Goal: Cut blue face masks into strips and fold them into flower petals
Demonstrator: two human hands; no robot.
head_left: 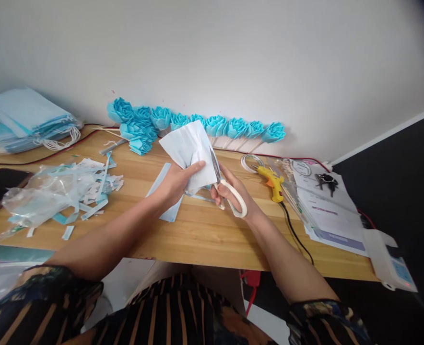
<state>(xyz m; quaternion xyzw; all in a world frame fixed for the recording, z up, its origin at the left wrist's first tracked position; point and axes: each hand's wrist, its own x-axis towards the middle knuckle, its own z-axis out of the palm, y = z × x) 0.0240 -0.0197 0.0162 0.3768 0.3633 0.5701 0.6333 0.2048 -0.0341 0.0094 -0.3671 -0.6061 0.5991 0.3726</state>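
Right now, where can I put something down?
Bare wood shows on the table between the blue piece and right forearm, by the front edge; a smaller patch, between that piece and the scraps. Blue flowers crowd the back; glue gun and papers, the right.

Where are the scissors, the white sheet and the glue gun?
Scissors (240, 197): head view, on the white handle loop.
White sheet (193, 141): head view, on its upper face, above the left hand's thumb (196, 167).
Glue gun (276, 181): head view, on its yellow body.
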